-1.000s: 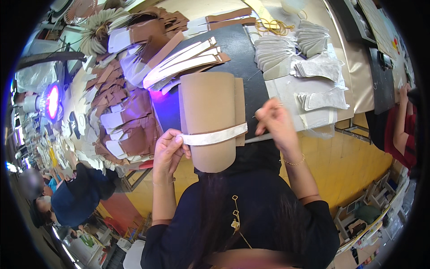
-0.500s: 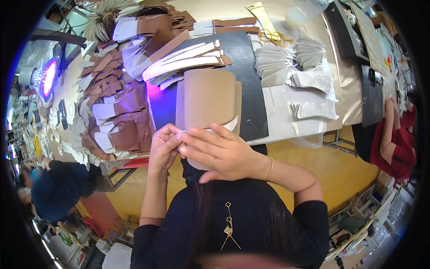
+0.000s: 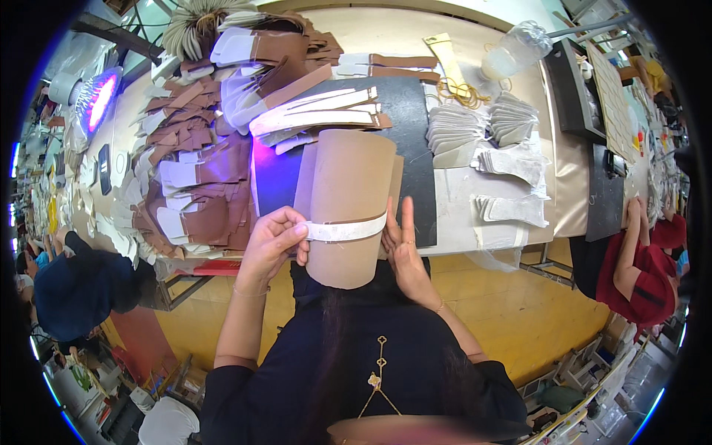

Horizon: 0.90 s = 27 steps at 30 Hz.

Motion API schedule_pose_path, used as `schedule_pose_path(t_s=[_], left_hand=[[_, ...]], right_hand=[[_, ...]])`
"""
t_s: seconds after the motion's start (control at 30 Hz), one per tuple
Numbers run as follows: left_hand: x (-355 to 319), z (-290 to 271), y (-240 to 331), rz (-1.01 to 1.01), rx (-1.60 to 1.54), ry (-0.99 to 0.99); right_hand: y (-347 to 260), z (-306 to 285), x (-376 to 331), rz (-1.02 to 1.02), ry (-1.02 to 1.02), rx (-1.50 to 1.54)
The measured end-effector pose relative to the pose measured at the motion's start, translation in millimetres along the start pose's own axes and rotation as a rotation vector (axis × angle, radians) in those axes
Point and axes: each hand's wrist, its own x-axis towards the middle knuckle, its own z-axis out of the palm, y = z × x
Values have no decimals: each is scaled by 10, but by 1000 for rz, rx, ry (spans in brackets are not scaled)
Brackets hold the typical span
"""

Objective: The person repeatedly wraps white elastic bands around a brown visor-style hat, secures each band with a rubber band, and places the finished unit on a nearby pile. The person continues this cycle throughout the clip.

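Note:
A tan rolled leather sheet [image 3: 350, 200] stands in front of me over the black mat [image 3: 412, 156]. A white strip [image 3: 345, 230] runs across its lower part. My left hand [image 3: 273, 241] pinches the strip's left end against the roll. My right hand [image 3: 400, 241] lies flat against the right side of the roll, fingers straight, touching the strip's right end.
Brown and white cut leather pieces [image 3: 193, 185] are heaped at the left, grey cut pieces [image 3: 475, 130] at the right. A purple lamp [image 3: 96, 100] glows far left. A person in red [image 3: 641, 259] sits at the right, another in dark blue [image 3: 78, 285] at the left.
My right hand has swept off the front of the roll to its right side, laying the white strip flat across it. My left hand has stayed on the strip's left end.

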Motion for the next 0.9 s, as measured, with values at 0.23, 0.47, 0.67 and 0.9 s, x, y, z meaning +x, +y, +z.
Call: schedule_pose_path(t_s=[0.23, 0.47, 0.67, 0.9], left_hand=[[-1, 259, 567, 394, 64, -327], [638, -53, 980, 439, 168, 27], [829, -421, 967, 471, 1426, 646], [1397, -289, 1089, 674, 1844, 578]], right_hand=[[-655, -453, 449, -182, 285, -414], [-884, -402, 511, -306, 211, -461], [-879, -452, 513, -250, 214, -517], [-1055, -673, 682, -384, 324, -772]])
